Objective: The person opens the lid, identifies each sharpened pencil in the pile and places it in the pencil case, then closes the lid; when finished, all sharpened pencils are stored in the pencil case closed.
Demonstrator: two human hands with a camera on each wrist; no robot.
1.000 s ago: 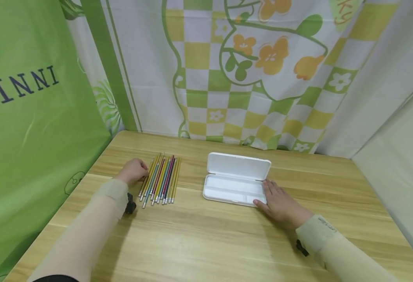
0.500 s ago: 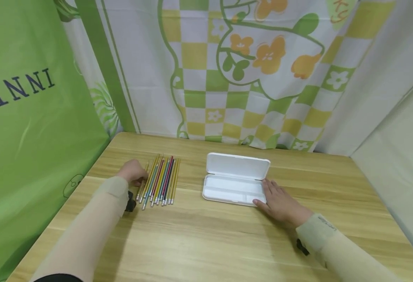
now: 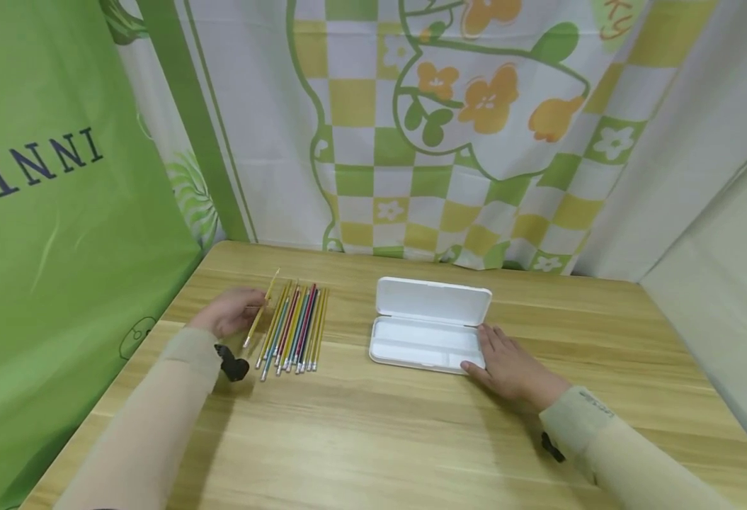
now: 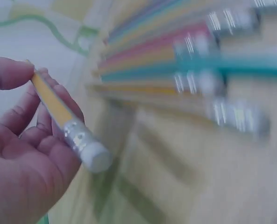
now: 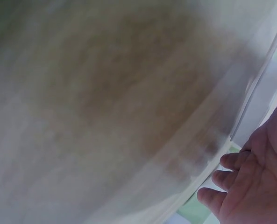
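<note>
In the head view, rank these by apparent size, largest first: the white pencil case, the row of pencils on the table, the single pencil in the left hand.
1. white pencil case
2. row of pencils
3. single pencil, pinched by the left hand

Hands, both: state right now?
Left hand: pinching a yellow pencil, lifted clear of the pencil row.
Right hand: open, fingers flat against the right end of the white case.

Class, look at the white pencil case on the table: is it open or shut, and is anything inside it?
Open and empty. The pencil case has its lid hinged back, and its tray shows only bare white compartments.
</note>
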